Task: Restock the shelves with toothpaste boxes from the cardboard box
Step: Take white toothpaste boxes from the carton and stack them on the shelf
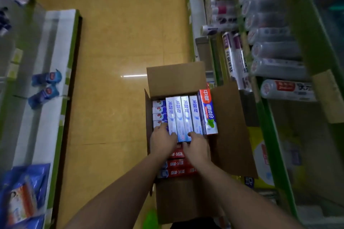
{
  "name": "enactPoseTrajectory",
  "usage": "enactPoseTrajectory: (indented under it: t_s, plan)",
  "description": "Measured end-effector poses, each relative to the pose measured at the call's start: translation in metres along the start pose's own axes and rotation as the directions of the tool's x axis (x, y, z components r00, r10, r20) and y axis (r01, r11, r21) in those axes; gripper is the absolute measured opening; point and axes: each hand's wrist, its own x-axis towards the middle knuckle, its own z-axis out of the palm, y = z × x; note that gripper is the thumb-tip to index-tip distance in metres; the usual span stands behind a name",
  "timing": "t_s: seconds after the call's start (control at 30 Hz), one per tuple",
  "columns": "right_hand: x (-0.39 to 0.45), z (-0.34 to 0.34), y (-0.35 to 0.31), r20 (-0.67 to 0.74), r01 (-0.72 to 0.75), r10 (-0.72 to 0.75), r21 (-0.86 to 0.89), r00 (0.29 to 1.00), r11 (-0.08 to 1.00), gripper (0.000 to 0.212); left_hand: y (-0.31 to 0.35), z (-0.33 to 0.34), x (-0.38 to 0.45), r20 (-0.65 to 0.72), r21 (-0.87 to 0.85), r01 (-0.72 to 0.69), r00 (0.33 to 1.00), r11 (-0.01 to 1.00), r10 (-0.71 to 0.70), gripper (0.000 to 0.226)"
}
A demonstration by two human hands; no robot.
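Observation:
An open cardboard box [176, 78] stands on the floor beside the right shelf, full of toothpaste boxes. Several white-and-blue toothpaste boxes [183, 115] lie side by side in its middle, a red-topped one [208, 111] at their right, red ones [176, 165] nearer me, small ones [159, 111] at the left. My left hand [162, 140] rests on the near ends of the white-and-blue boxes, fingers curled over the leftmost ones. My right hand [197, 147] touches the near ends of the right ones, fingers bent down; what it grips is hidden.
The right shelf [275, 126] with green edges holds rolls of plastic wrap [286, 90] and bottles. The left shelf [54, 83] carries blue packets [45, 87] and bags [24, 191]. A yellow tiled aisle floor [119, 42] runs between them.

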Motion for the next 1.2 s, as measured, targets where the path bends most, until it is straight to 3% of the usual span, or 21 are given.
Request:
enactPoseTrajectory:
  t_s: [0.27, 0.6, 0.77, 0.97, 1.1, 1.2]
  plan:
    - [0.049, 0.036, 0.01, -0.004, -0.012, 0.013, 0.125, 1.0, 0.992, 0.032, -0.009, 0.045, 0.058, 0.125, -0.277, 0.306, 0.951, 0.911, -0.281, 0.044]
    - [0.062, 0.05, 0.022, -0.117, 0.006, 0.012, 0.151, 0.993, 0.989, 0.033, -0.019, 0.071, 0.072, 0.056, -0.377, 0.352, 0.932, 0.857, -0.359, 0.039]
    - [0.062, 0.056, 0.022, -0.13, 0.0, 0.019, 0.14, 0.991, 0.99, 0.032, -0.022, 0.065, 0.073, 0.165, -0.542, 0.465, 0.875, 0.699, -0.455, 0.055]
    - [0.062, 0.064, 0.005, -0.105, 0.012, -0.011, 0.005, 0.994, 1.0, 0.042, -0.03, 0.051, 0.062, 0.055, -0.522, 0.374, 0.912, 0.767, -0.407, 0.026]
    - [0.059, 0.072, -0.007, -0.119, -0.009, -0.004, -0.102, 0.993, 0.995, 0.054, -0.025, 0.043, 0.053, 0.023, -0.564, 0.357, 0.908, 0.744, -0.418, 0.015]
    - [0.062, 0.078, -0.013, -0.136, -0.049, 0.029, -0.149, 0.99, 0.988, 0.059, -0.023, 0.04, 0.048, -0.009, -0.548, 0.329, 0.917, 0.769, -0.399, 0.022]
